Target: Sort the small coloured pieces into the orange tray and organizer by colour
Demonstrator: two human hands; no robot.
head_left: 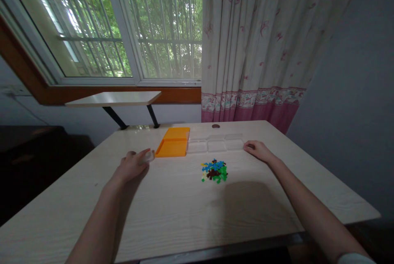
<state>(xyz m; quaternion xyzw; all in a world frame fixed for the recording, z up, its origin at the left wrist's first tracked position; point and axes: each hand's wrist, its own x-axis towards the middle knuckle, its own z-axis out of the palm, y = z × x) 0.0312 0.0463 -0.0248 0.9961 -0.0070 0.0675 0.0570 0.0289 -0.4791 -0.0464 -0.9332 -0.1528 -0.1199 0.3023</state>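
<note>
The left hand (131,165) is at the left of the worktop (172,206), its fingers curled over a small clear plastic box (149,157) that sits just beside the near left corner of an open orange case (172,148). The case lies flat with its two halves unfolded, one behind the other. Along its right side, clear plastic trays (217,145) stand in a row, with more clear edges showing behind them. The right hand (257,150) is at the far right end of this row, its fingertips at the edge of the last tray; whether they pinch it or only touch it, I cannot tell. Nearer the person, in front of the trays and between the two forearms, lies a loose pile of small plastic pieces (214,171) in blue, green, dark brown and yellow, touching neither hand. At the back left, a raised shelf (113,98) stands on two black supports, in front of a barred window (166,21). A flowered curtain (252,34) with a pink lower band hangs to the right of the window.
</note>
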